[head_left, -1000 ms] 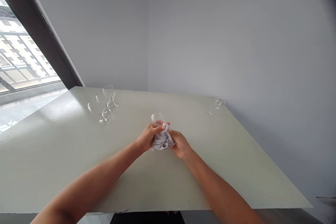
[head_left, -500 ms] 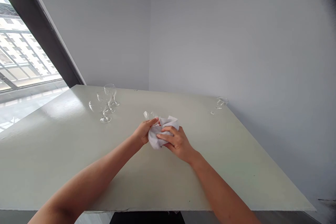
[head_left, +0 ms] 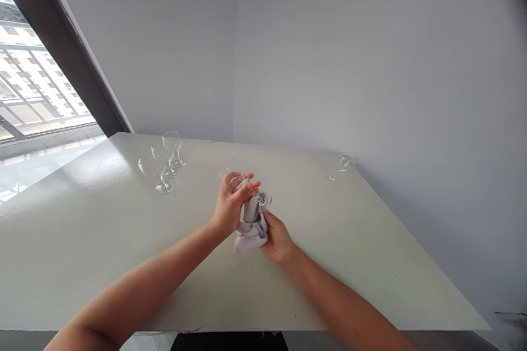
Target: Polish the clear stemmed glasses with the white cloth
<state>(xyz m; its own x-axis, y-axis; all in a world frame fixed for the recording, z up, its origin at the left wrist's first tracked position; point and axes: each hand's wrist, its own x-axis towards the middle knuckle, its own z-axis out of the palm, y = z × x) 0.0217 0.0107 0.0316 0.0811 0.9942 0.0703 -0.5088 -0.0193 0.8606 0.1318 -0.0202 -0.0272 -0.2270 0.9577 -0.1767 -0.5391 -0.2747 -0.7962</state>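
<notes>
My left hand (head_left: 231,200) is around a clear stemmed glass (head_left: 264,198), its fingers curled loosely about the middle. The glass lies tilted; its round foot appears to be at the lower right, and another clear part shows beyond my left fingers. My right hand (head_left: 279,236) is closed on a crumpled white cloth (head_left: 251,233), just under the foot. The cloth hangs between both hands, above the table. My right fingers are mostly hidden behind the cloth, so I cannot tell how firmly they touch the glass.
Several clear stemmed glasses (head_left: 164,187) stand upright in a group on the left of the pale table (head_left: 349,269). Another stemmed glass (head_left: 347,161) is near the right back edge. Grey walls rise behind the table, and a window (head_left: 37,77) is at the left.
The cloth has moved down off the part it was wrapped round, baring the glass's foot. My left hand has shifted up over the glass; my right hand has turned and dropped slightly.
</notes>
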